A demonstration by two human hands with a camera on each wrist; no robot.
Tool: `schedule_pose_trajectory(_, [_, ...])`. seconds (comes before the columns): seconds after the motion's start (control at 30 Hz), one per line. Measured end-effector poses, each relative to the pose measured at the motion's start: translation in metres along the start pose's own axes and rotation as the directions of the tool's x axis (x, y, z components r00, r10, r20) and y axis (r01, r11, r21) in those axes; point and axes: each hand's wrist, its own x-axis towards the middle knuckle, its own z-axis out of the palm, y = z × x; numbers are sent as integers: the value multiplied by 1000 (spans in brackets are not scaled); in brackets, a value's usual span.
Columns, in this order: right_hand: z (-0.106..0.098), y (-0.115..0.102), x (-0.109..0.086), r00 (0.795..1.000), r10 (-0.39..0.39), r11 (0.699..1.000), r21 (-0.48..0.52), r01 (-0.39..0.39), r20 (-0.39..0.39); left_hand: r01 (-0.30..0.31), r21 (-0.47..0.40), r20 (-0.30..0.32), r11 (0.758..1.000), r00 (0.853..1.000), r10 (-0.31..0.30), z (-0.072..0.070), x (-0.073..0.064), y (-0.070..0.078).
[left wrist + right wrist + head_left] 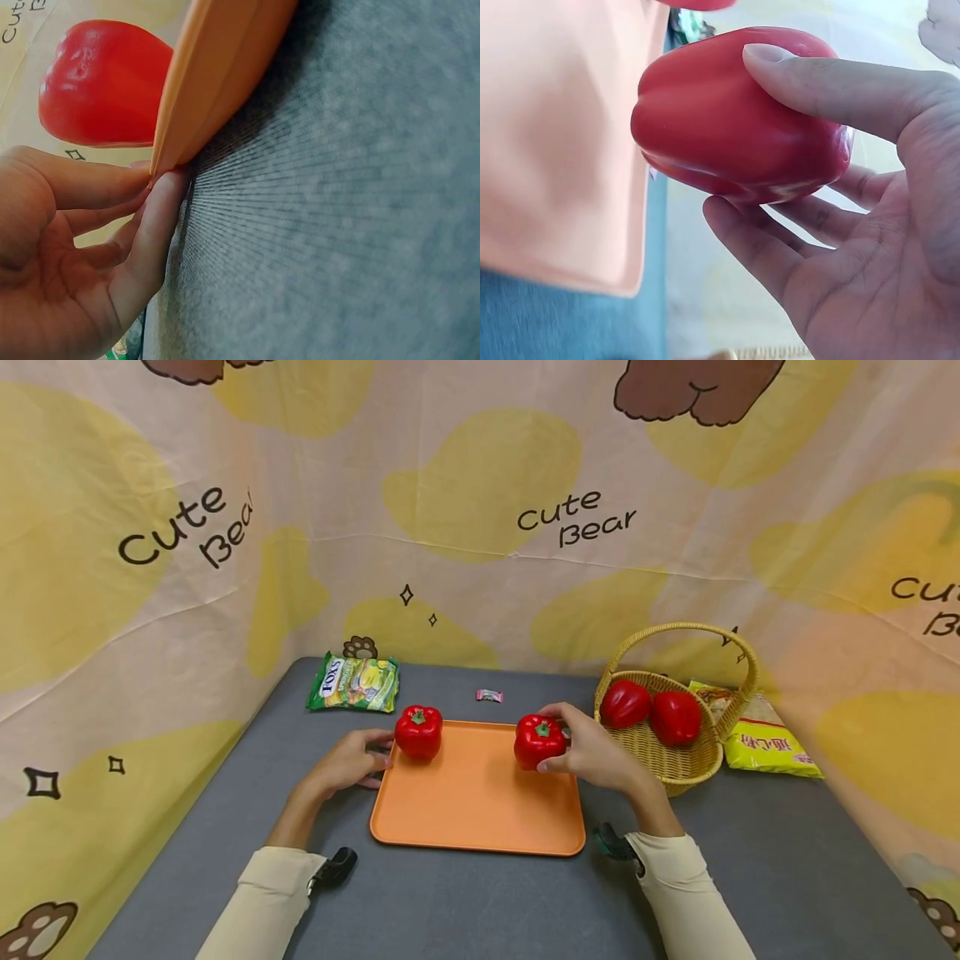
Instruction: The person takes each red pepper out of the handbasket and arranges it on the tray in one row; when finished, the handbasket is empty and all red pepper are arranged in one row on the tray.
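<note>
An orange tray [477, 806] lies on the grey table. My left hand [347, 768] pinches its left rim between thumb and fingers, seen closely in the left wrist view. Beside that hand, a red bell pepper [417, 737] stands at the tray's back left corner with its green stem up. With my right hand [597, 755] I grip a second red bell pepper [727, 112], thumb on one side and fingers on the other. It is over the tray's right part, and a shadow falls on the tray near it.
Right of the tray stands a wicker basket [648, 758] with a tall handle, holding two red peppers [676, 718]. A yellow packet [771, 745] lies behind it. At the back are a green candy bag [356, 683] and a small pink sweet [489, 695]. Printed cloth hangs around the table.
</note>
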Motion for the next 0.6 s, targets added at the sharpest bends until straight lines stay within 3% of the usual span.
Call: schedule_pose_trajectory(0.6, [42,-23,43,998,-21,999,-46,23,53,15,-4,7,1000,1000,-15,-1,1,1])
